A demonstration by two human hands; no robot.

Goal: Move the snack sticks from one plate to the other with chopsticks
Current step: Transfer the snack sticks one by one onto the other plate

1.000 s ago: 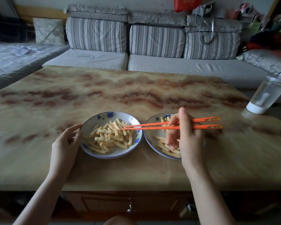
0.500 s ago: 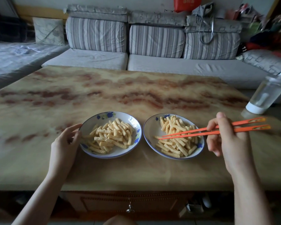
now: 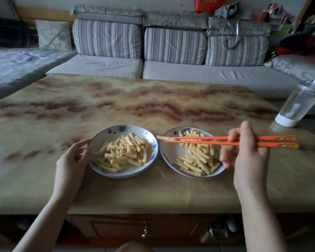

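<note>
While pale writing shows on the red bag [image 3: 208, 3] behind the sofa [image 3: 171, 44], it is too blurred to read. Close to the near edge of the table [image 3: 153, 99], the left plate [image 3: 101, 138] and the right plate [image 3: 171, 151] sit side by side, just apart, each holding a heap of snack sticks [image 3: 124, 153]. Beyond them a broad stretch of marbled tabletop runs back to the sofa, and a clear bottle [image 3: 298, 104] stands at the far right edge.

The right hand [image 3: 244, 151] hovers over the right plate's outer rim, fingers curled round orange chopsticks [image 3: 207, 140] that lie level and point left. Their tips pinch one stick [image 3: 163, 137] above the right plate's left rim, beside the gap between the plates. The left hand [image 3: 71, 159] rests against the left plate's outer rim with loosely curved fingers, gripping nothing.
</note>
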